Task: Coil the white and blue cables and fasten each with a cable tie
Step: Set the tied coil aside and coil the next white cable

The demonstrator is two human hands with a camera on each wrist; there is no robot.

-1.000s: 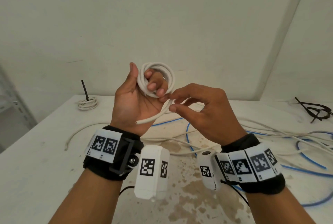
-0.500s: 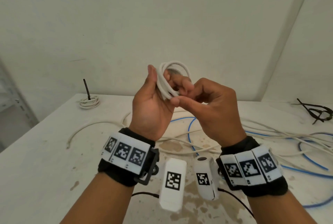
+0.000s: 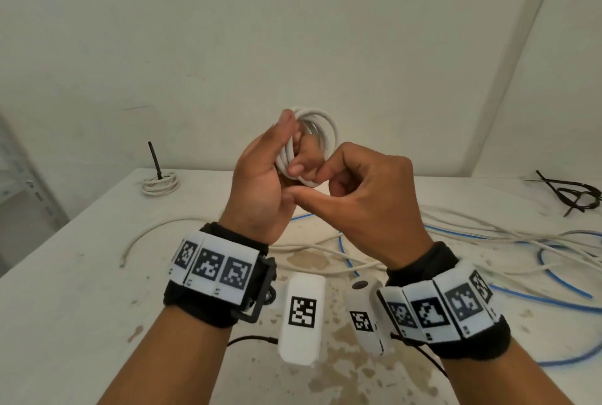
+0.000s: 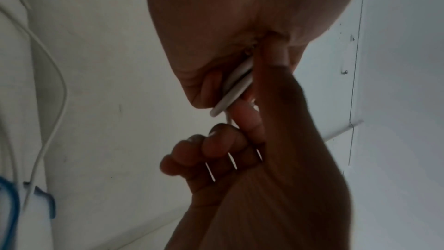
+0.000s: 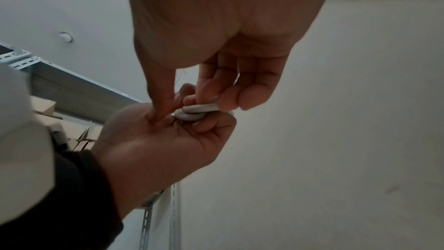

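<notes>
A small coil of white cable (image 3: 321, 130) is held up above the table, upright, in my left hand (image 3: 277, 173), whose fingers curl through its loops. My right hand (image 3: 329, 176) meets it from the right, its thumb and fingers pinching the bottom of the coil (image 5: 199, 110). In the left wrist view the cable's cut end (image 4: 230, 98) sticks out between the two hands. Loose white cables (image 3: 488, 228) and blue cables (image 3: 553, 293) lie tangled on the table to the right. A pile of black cable ties (image 3: 570, 192) lies at the far right.
A finished white coil with a black tie standing up (image 3: 159, 181) sits at the table's far left. The white table (image 3: 71, 290) is stained near the middle. A metal shelf (image 3: 19, 183) stands to the left; walls close off the back.
The loose tail that hung below the coil has been wound in. Both hands have come closer together and the coil has shifted right; my right hand now pinches the coil's bottom.
</notes>
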